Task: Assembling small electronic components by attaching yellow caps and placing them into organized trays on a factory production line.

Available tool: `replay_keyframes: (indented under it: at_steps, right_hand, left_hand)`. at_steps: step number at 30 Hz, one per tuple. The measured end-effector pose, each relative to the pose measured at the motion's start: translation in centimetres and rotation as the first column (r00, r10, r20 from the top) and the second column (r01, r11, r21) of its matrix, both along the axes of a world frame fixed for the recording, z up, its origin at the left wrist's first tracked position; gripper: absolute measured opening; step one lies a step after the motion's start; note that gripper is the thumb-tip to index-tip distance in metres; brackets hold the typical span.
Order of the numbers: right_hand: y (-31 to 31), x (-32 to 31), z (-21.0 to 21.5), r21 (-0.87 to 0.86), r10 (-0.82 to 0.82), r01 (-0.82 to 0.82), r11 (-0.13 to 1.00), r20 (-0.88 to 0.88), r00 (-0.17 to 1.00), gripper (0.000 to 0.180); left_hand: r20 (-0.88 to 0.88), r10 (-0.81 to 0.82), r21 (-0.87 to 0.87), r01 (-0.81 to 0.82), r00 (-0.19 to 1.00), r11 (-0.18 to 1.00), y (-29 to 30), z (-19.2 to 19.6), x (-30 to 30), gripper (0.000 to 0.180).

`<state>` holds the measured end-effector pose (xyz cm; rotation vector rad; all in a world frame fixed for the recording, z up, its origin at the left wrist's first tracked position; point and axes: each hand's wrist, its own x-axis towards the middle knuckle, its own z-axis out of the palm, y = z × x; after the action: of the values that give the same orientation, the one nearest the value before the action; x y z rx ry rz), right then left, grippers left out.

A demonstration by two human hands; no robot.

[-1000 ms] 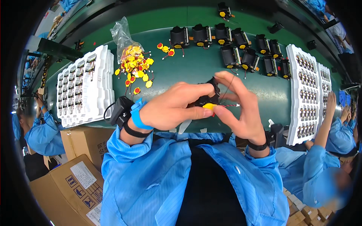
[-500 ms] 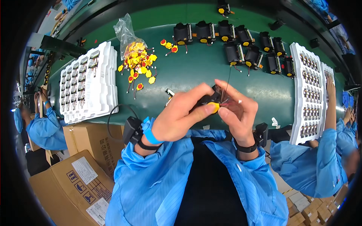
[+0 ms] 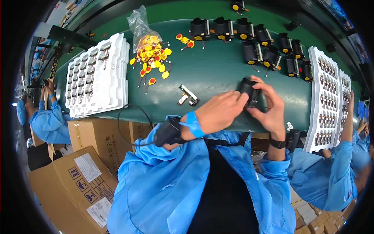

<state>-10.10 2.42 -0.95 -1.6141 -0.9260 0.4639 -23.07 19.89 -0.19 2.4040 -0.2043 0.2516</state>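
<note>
Plainly black housing (image 3: 249,90) (slightly tilted).

We lose the left side of the black case (image 3: 250,92) behind the left hand (image 3: 220,112); its underside is out of our sight. Lower yellow discs (image 3: 150,54) lie buried in their pile, so we get no count. We find the small parts (image 3: 323,98) in the right-hand tray (image 3: 314,97) too tiny to identify. Co-worker's head (image 3: 360,160) at right: blurred. Blue jacket (image 3: 156,202) cut by the lower edge.
</note>
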Motion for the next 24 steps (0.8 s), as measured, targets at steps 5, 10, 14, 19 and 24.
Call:
replay_keyframes:
  at_steps: [5,10,14,19,24]
  right_hand:
    - [-0.6,1.8,2.7,-0.265,0.097,0.004,0.964,0.367,0.925,0.066]
    - [1.4,-0.5,7.0,-0.157,0.146,-0.077,0.985,0.499,0.854,0.062]
    - [4.9,-2.6,6.5,-0.132,0.380,-0.361,0.923,0.462,0.802,0.062]
    - [4.3,-2.7,6.6,-0.040,0.506,-0.511,0.859,0.232,0.831,0.074]
    - [0.0,-2.9,7.4,-0.002,0.375,-0.382,0.924,0.206,0.904,0.076]
  left_hand:
    - [0.047,0.288,0.026,-0.290,0.956,0.957,2.1,2.2,-4.8,0.042]
    - [0.112,0.626,0.179,-0.635,0.772,0.751,5.1,1.5,-7.9,0.067]
    - [0.056,0.543,0.221,-0.540,0.838,0.812,5.3,0.4,-7.5,0.076]
    - [0.032,0.035,-0.262,-0.025,0.999,0.965,5.0,3.5,-6.1,0.081]
    - [0.024,-0.220,-0.340,0.215,0.975,0.915,2.5,3.9,-3.1,0.081]
